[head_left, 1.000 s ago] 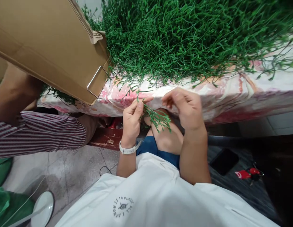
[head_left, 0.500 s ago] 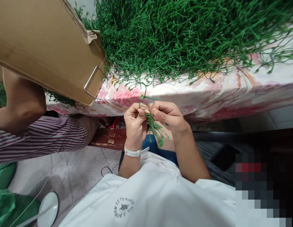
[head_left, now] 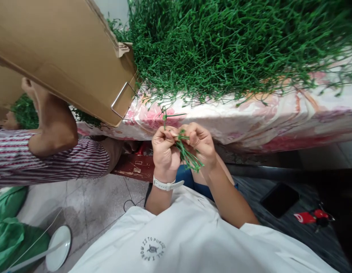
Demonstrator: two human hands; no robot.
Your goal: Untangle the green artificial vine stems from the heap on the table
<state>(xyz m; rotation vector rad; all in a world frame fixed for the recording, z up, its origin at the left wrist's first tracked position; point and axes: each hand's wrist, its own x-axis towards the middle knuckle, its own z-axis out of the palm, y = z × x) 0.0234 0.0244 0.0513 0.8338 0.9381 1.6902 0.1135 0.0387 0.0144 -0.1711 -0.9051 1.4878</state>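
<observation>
Close together over my lap, both hands pinch thin green plastic stems (head_left: 189,157) with small budded tips. My left hand (head_left: 165,148), with a white watch strap (head_left: 168,184) at the wrist, is closed on the stems; one stem sticks up past its fingertips. My right hand (head_left: 202,143) is closed with thumb and fingers on the stems at the near side of the bunch. The fingertips partly hide where the stems meet. A large heap of the same green stems (head_left: 221,49) lies on the table beyond my hands.
A floral cloth (head_left: 216,117) covers the table. At left stands a cardboard box (head_left: 79,68) with a metal wire handle (head_left: 119,100). A co-worker's arm (head_left: 55,125) is beside it. A phone (head_left: 280,200) and keys with a red tag (head_left: 305,217) lie at right.
The view has shifted slightly. My right hand has turned a little, and the stems between my hands have changed angle. The co-worker's arm has moved, and its hand now shows behind the box.
</observation>
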